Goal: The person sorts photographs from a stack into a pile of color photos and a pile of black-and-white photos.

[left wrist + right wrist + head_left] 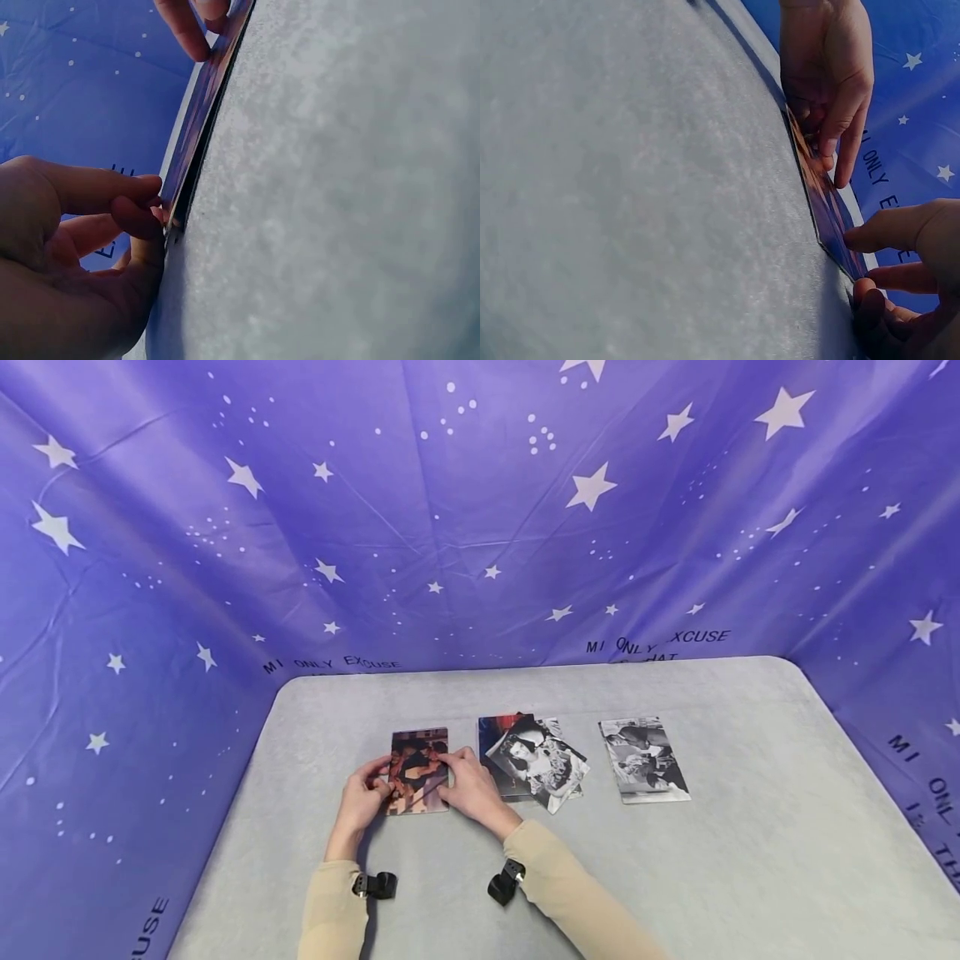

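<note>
A small stack of photo prints, topped by a warm-coloured picture (417, 777), lies on the grey table at the left. At its left edge my left hand (362, 793) holds the stack, fingers bent and thumb near its lower left side. The right hand (474, 787) grips the opposite edge, with a fingertip over the top print. Seen from the left wrist, a dark gap shows between the prints (196, 142) at their near edge. The right wrist view has both hands on the same stack (815, 191); the undersides of the fingers are partly hidden.
Right of the hands lies a loose, fanned pile of prints (536, 760), a black-and-white portrait on top. Farther right is another black-and-white print pile (645, 762). Purple star-patterned cloth (480, 527) hangs around the table (750, 860).
</note>
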The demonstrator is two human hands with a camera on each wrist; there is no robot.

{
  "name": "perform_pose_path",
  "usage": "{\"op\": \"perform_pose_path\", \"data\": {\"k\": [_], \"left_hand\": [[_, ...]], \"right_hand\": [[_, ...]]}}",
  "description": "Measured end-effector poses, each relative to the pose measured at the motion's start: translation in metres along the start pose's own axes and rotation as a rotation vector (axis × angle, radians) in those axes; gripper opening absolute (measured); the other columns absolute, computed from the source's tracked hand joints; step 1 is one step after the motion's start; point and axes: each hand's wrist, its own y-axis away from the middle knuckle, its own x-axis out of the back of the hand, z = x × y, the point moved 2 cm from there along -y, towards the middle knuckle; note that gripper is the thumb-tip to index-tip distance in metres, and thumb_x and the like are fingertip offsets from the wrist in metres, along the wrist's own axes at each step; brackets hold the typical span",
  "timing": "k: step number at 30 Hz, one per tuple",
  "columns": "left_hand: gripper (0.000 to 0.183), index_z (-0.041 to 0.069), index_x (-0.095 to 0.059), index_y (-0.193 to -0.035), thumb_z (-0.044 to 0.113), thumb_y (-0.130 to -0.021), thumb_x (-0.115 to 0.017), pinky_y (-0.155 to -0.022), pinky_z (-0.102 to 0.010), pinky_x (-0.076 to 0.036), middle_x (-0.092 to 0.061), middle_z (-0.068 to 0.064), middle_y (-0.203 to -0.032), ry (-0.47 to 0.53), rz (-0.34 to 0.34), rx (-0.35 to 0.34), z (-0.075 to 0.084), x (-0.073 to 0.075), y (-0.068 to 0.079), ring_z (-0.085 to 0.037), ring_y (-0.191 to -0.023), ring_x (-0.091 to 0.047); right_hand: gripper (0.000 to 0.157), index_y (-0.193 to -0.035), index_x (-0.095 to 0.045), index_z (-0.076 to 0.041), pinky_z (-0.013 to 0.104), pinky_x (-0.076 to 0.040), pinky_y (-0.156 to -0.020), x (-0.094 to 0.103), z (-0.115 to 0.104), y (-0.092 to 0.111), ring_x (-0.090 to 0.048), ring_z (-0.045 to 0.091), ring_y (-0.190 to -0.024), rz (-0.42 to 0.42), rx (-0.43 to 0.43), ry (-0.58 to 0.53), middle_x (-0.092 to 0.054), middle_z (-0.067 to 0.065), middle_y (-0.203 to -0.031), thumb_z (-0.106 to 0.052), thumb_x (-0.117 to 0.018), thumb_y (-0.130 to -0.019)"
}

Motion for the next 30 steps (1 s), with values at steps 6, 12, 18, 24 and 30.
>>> {"op": "perform_pose_path", "data": {"k": [6, 12, 18, 24, 30], "left_hand": [[0.047, -0.009, -0.055, -0.128, -0.015, -0.081, -0.055, -0.057, -0.02, -0.038, -0.052, -0.021, -0.109, 0.05, -0.005, -0.007, 0.0, 0.001, 0.001, -0.011, -0.073, -0.044], [0.046, -0.005, -0.054, -0.13, -0.013, -0.085, -0.056, -0.055, -0.021, -0.041, -0.052, -0.022, -0.114, 0.132, -0.056, 0.019, 0.005, 0.003, 0.003, -0.009, -0.075, -0.05], [0.044, -0.005, -0.053, -0.131, -0.012, -0.088, -0.056, -0.058, -0.022, -0.046, -0.054, -0.024, -0.118, 0.182, -0.094, 0.027, 0.011, -0.001, 0.006, -0.007, -0.082, -0.059], [0.041, -0.007, -0.054, -0.128, -0.012, -0.088, -0.056, -0.06, -0.026, -0.052, -0.055, -0.026, -0.118, 0.213, -0.105, 0.013, 0.015, -0.01, 0.009, -0.012, -0.083, -0.061], [0.037, -0.007, -0.053, -0.128, -0.008, -0.091, -0.055, -0.056, -0.024, -0.049, -0.056, -0.023, -0.114, 0.25, -0.138, 0.031, 0.018, -0.022, 0.01, -0.014, -0.081, -0.061]], "right_hand": [[0.054, -0.126, -0.062, -0.001, 0.034, -0.048, -0.071, 0.008, 0.001, 0.002, -0.056, 0.018, -0.078, 0.0, 0.026, -0.103, -0.056, 0.011, -0.106, -0.01, -0.075, -0.074], [0.053, -0.126, -0.061, 0.0, 0.025, -0.045, -0.065, 0.018, 0.003, 0.004, -0.052, 0.003, -0.063, 0.018, 0.05, -0.2, -0.057, 0.014, -0.109, -0.006, -0.072, -0.075], [0.05, -0.123, -0.063, 0.0, 0.024, -0.045, -0.065, 0.027, 0.01, 0.006, -0.053, 0.005, -0.065, 0.045, 0.055, -0.204, -0.059, 0.014, -0.104, -0.006, -0.073, -0.075], [0.042, -0.118, -0.064, 0.001, 0.028, -0.046, -0.068, 0.038, 0.018, 0.009, -0.055, 0.007, -0.065, 0.081, 0.065, -0.22, -0.06, 0.013, -0.099, -0.006, -0.073, -0.078], [0.037, -0.114, -0.066, 0.0, 0.029, -0.046, -0.067, 0.048, 0.03, 0.014, -0.055, 0.006, -0.063, 0.132, 0.037, -0.219, -0.061, 0.012, -0.097, -0.007, -0.072, -0.078]]}}
